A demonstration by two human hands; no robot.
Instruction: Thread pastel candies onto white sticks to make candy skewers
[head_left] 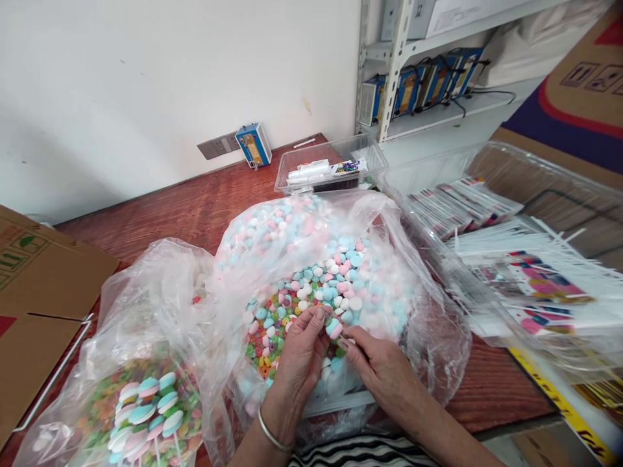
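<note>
Over a plastic bag (428, 324) of loose candies, my left hand (306, 344) and my right hand (372, 357) meet with fingers pinched. Between the fingertips sit small pink and light-blue candy pieces (334, 327), held at the right by my right hand. What my left fingertips grip is too small to make out. Beneath lie pastel pink, blue and white candies (341, 272) and, nearer the left, colourful ring-shaped gummies (272, 318). A second bag at lower left bears several stacked candy skewers (148, 412) on white sticks.
A clear tray (331, 149) with white rolls stands at the back. Right of the bag, a large clear bin (438, 272) contains white sticks and printed packets. Cardboard boxes flank both sides (43, 279). A small blue device (254, 146) leans by the wall socket.
</note>
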